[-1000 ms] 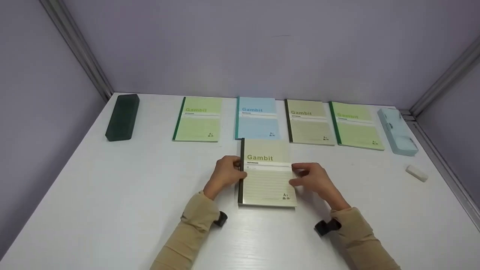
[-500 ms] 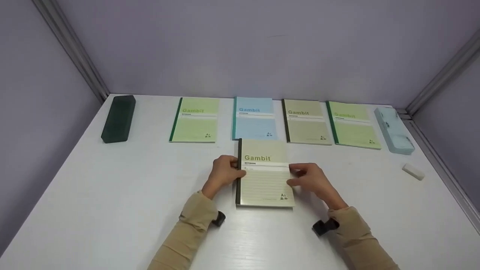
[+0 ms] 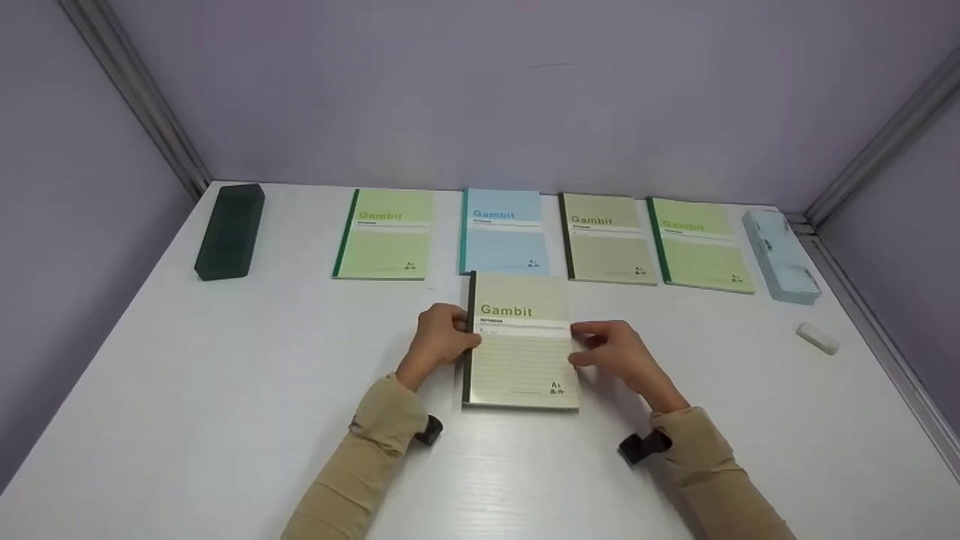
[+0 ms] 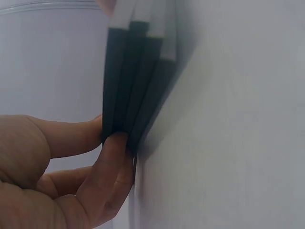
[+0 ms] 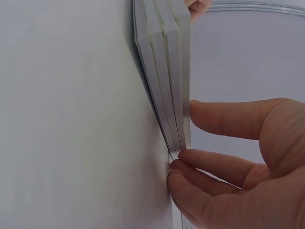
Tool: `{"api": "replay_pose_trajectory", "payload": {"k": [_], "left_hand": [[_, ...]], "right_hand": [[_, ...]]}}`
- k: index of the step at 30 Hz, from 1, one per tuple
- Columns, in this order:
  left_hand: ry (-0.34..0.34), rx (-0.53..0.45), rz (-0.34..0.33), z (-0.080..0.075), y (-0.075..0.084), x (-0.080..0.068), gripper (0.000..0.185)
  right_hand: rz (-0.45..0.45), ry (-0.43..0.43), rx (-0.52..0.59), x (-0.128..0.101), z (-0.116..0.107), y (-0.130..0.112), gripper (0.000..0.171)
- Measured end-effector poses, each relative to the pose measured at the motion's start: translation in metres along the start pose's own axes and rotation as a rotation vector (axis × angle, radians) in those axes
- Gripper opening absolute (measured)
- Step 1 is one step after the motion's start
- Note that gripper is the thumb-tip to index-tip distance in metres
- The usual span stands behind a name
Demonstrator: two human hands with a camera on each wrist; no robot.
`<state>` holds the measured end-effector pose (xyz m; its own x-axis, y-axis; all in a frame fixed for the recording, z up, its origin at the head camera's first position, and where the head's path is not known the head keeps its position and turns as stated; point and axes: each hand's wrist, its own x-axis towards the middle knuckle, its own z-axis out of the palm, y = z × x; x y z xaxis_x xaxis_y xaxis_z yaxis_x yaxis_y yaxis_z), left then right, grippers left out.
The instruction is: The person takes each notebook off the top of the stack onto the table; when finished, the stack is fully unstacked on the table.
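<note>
Notebook stack (image 3: 517,367): A pile topped by a cream cover marked "Gambit" sits mid-worktop (image 3: 225,412), its far end at the near edge of a blue notebook (image 3: 504,232); whether the 2 touch cannot be told. The left wrist view shows 4 dark spines (image 4: 138,81).
Long axis: It runs from the back edge toward the person, spines to the left. Neither hand is nearer, as each is in contact; the grip across the short width appears to be what any move would turn on.
Left hand (image 3: 442,336): Grasping the spine side, thumb at the top cover, fingers bent against the spines, forearm angling in from the front left.
Right hand (image 3: 619,351): Pinching the opposite side, thumb at the cover's rim, fingertips on the page edges (image 5: 164,62), forearm slanting in from the front right.
Back edge: Alongside the blue notebook lie a left green notebook (image 3: 384,236), a tan notebook (image 3: 609,240) and a right green notebook (image 3: 703,246).
Corners: A dark green case (image 3: 231,232) occupies the back left, a pale blue case (image 3: 784,259) the back right.
Right edge: A white eraser (image 3: 817,338) rests nearby.
</note>
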<state>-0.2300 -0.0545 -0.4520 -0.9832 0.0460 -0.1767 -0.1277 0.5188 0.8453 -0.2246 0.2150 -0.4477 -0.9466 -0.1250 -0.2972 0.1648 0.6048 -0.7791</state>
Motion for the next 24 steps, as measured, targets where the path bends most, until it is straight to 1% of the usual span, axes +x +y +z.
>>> {"api": "replay_pose_trajectory", "payload": {"k": [7, 11, 15, 17, 21, 24], "left_hand": [[-0.017, -0.076, -0.079, -0.005, 0.0, -0.004, 0.026], [-0.033, -0.139, -0.092, -0.01, 0.001, -0.007, 0.029], [-0.066, -0.218, -0.111, -0.019, 0.001, -0.011, 0.033], [-0.082, -0.239, -0.112, -0.024, 0.0, -0.012, 0.034], [-0.091, -0.24, -0.087, -0.034, -0.003, -0.015, 0.036], [-0.098, -0.284, -0.065, -0.041, -0.006, -0.017, 0.037]], "right_hand": [[-0.026, 0.003, -0.001, 0.0, -0.001, 0.001, 0.054], [-0.023, 0.004, 0.007, 0.0, -0.001, 0.001, 0.054], [-0.015, 0.003, 0.005, 0.0, -0.001, 0.0, 0.054], [-0.015, 0.003, 0.007, 0.0, -0.001, -0.001, 0.054], [-0.017, 0.002, 0.011, -0.001, -0.001, -0.001, 0.054], [-0.028, 0.003, 0.011, -0.001, -0.002, 0.001, 0.053]]}}
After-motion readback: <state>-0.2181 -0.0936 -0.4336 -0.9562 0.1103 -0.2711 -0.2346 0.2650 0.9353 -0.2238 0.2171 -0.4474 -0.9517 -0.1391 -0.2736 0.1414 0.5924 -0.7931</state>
